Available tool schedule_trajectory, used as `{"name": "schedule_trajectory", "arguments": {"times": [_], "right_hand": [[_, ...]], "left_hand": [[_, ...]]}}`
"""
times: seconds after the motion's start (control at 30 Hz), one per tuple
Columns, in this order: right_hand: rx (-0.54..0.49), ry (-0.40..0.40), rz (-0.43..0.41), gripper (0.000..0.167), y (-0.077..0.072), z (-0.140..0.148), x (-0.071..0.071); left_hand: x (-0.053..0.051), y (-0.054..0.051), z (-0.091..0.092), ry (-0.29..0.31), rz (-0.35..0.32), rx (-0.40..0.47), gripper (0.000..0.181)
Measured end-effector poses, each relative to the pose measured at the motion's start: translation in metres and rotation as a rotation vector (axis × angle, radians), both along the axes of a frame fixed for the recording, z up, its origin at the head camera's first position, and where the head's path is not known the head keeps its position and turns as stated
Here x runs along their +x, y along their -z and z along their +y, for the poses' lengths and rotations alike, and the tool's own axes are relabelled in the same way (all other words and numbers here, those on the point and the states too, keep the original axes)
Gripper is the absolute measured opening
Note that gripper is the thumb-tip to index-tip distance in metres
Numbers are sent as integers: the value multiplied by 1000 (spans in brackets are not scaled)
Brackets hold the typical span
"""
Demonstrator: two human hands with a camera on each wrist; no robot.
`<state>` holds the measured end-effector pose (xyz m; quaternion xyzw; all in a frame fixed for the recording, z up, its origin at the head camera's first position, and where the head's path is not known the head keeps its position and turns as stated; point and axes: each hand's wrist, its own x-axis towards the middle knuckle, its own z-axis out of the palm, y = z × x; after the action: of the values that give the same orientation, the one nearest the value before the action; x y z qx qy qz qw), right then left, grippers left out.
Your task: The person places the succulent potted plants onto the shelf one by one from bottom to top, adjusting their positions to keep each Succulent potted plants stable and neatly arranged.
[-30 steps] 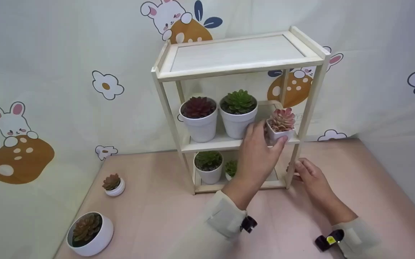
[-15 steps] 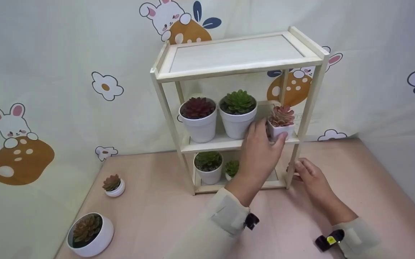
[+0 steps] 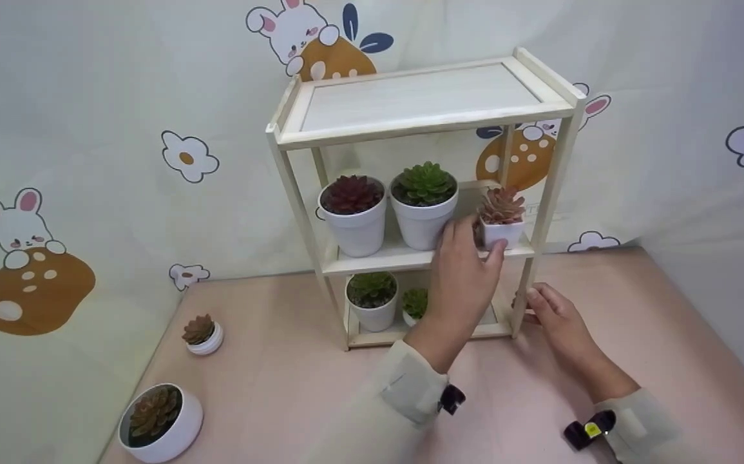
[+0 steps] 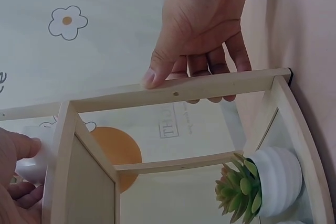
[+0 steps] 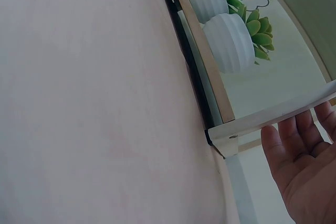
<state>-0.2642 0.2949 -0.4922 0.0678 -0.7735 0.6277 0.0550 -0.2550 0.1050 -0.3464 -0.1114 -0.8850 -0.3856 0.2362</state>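
My left hand (image 3: pixel 462 283) reaches to the middle shelf of a pale wooden rack (image 3: pixel 378 263) and holds a small square white pot (image 3: pixel 502 234) with a pink succulent at the shelf's right end. The thumb lies on the pot's front, the fingers at its left side, partly hidden. This pot (image 4: pixel 37 150) also shows in the left wrist view. Low on the rack's right side, my right hand (image 3: pixel 562 322) grips the post (image 4: pixel 231 83), thumb on one side and fingers on the other. Left of the held pot stand a green succulent (image 3: pixel 424 222) and a dark red one (image 3: pixel 355 229).
On the bottom shelf are a larger green potted plant (image 3: pixel 373 312) and a small one (image 3: pixel 415 304), partly behind my left wrist. At the table's left stand a small ribbed pot (image 3: pixel 206 341) and a wide white bowl pot (image 3: pixel 178 428). A patterned cloth hangs behind.
The pink succulent's pot, tilted earlier, has come upright and lower between my left thumb and fingers. My right hand stays on the post. The head view has shifted slightly.
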Motion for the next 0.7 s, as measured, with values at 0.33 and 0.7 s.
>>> {"name": "schedule_trajectory", "arguments": {"times": [0.33, 0.7], "right_hand": [[18, -1, 5, 48, -1, -1, -1], [14, 11, 0, 48, 0, 0, -1]], "left_hand": [[0, 4, 2, -6, 34, 49, 38], [-3, 6, 8, 1, 32, 68, 32]]}}
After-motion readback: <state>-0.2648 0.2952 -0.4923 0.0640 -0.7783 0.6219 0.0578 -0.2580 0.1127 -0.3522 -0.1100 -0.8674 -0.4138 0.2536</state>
